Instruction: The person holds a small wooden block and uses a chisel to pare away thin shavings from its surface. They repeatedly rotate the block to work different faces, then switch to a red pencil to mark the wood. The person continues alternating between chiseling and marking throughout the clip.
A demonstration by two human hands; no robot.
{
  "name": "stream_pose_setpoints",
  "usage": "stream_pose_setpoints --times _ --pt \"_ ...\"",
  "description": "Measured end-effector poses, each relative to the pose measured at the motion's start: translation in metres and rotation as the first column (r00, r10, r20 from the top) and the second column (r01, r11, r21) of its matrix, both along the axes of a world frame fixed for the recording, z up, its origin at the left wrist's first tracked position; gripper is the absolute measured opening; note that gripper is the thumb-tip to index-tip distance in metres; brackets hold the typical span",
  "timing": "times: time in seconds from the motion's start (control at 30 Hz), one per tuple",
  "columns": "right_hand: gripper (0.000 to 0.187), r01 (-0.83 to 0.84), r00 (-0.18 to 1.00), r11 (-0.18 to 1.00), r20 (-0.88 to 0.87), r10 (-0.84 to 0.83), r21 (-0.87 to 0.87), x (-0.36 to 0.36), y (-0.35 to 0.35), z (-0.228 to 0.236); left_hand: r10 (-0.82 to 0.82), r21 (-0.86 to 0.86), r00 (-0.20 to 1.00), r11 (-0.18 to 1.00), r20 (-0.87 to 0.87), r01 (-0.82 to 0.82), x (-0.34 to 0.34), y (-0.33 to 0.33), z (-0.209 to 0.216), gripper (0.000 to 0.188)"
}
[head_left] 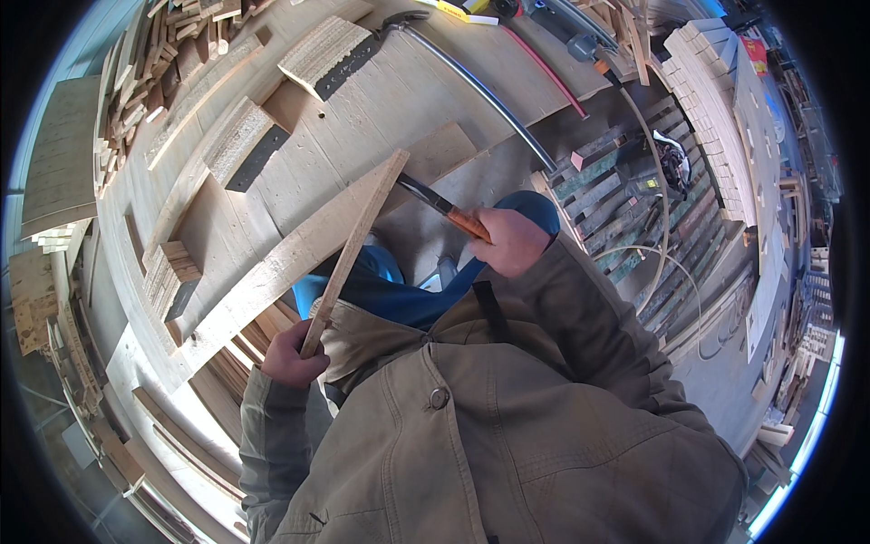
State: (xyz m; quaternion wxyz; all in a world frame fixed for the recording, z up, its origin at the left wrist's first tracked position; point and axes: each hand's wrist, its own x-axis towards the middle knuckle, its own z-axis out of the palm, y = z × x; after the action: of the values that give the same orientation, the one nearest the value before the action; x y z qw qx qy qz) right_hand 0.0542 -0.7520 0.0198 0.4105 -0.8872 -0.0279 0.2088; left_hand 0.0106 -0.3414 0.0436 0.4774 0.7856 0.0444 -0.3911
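Note:
My left hand [294,356] is closed around the lower end of a long, narrow wooden slat [355,238]. The slat slants up and away to the right, across the near edge of the worktable. My right hand [514,241] grips the orange-brown handle of a hand tool [467,223]. Its dark metal shaft reaches up and left to the slat's far end; whatever lies at its tip is hidden or too small to tell. Behind the slat, a wide board [263,272] runs along the table's near side.
Blocks with black sides [328,56] stand on the wooden worktable [349,122]. A claw-ended tool [405,18] lies at the back beside a shiny metal bar [480,86]. Wood offcuts [181,45] pile up at far left. A slatted pallet [634,195] with a hose is at right.

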Motion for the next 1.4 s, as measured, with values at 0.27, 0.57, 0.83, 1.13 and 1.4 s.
stream_pose_setpoints --times 0.27,0.57,0.83,1.13,1.4 --pt "0.028 0.088 0.985 0.98 -0.163 -0.059 0.179 -0.004 0.009 -0.015 -0.035 0.09 0.999 0.995 0.041 0.031 0.003 0.002 0.005 0.041" --pt "0.024 0.106 0.993 0.984 -0.061 -0.098 0.141 -0.012 0.009 -0.027 -0.136 0.188 0.985 0.976 0.104 0.114 0.014 0.01 0.008 0.049" --pt "0.023 0.162 0.987 0.981 0.008 -0.164 0.107 -0.025 0.02 -0.036 -0.208 0.284 0.896 0.954 0.391 0.097 0.017 0.013 0.009 0.051" --pt "0.021 0.088 0.98 0.995 0.176 -0.095 0.047 -0.01 0.0 -0.04 -0.275 0.404 0.899 0.907 0.342 0.124 0.036 0.012 0.036 0.047" --pt "0.022 0.019 0.994 0.996 -0.101 -0.028 -0.092 -0.019 -0.027 -0.037 -0.179 0.356 0.976 0.926 0.123 0.125 0.054 0.016 0.055 0.036"
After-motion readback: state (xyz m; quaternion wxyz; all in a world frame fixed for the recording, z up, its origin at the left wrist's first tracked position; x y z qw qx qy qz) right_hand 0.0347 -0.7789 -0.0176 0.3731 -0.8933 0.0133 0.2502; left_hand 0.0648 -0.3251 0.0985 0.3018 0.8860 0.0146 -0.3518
